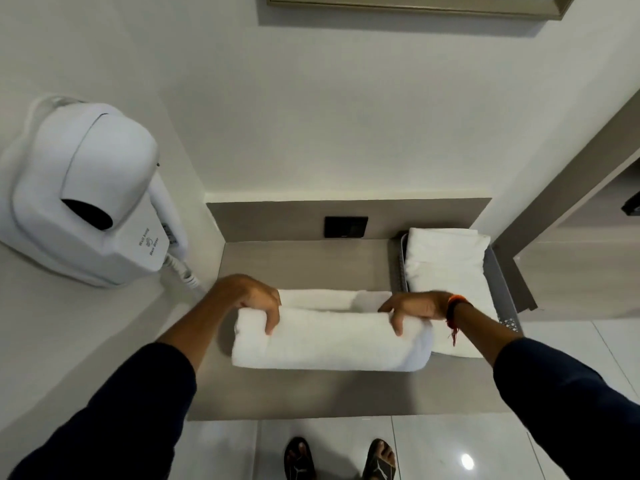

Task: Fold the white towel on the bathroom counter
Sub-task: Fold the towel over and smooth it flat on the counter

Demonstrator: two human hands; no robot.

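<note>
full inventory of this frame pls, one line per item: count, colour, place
white towel: 1, white, mid counter, partly rolled or folded, under both hands
folded towels: stack, count unclear, white, in the tray at right
tray: 1, grey, right end of counter
counter: 1, grey-beige, centre
wall socket: 1, black, backsplash behind counter
hair dryer: 1, white, wall-mounted at left, coiled cord below
frame edge: 1, beige, top of view, likely a mirror
floor tiles: white, glossy, bottom
sandals: 2, dark, on the feet at bottom
wrist thread: orange-red, right wrist
sleeves: 2, dark navy
left hand: gripping towel's left end
right hand: gripping towel's right end
</note>
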